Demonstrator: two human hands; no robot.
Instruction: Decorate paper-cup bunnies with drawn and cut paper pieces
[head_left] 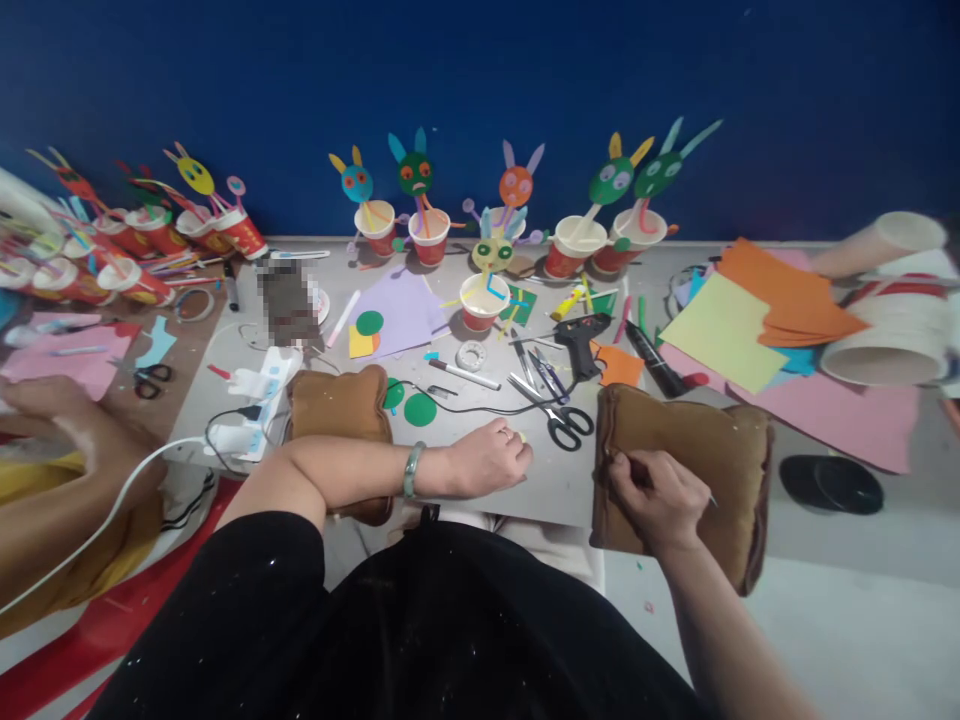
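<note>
My left hand (487, 458), with a green bangle (412, 468) on its wrist, is closed just above the table's front edge. A speck of pale yellow shows at its fingers, too small to name. Over the right-hand brown cushion (724, 440), my right hand (664, 495) is closed with finger and thumb together. A thin pale tip shows beside that hand; what the fingers hold is hidden. Black scissors (568, 425) lie between the hands. Beyond them stand a black glue gun (581, 345) and a paper cup (482, 303) with a yellow paper-faced figure in it.
More red cups with paper figures (431, 235) line the blue wall. Coloured paper (727, 325) and white tubes (889, 335) lie at the right. A power strip (251, 410) and another brown cushion (341, 405) are at the left, near another person's arm (67, 470).
</note>
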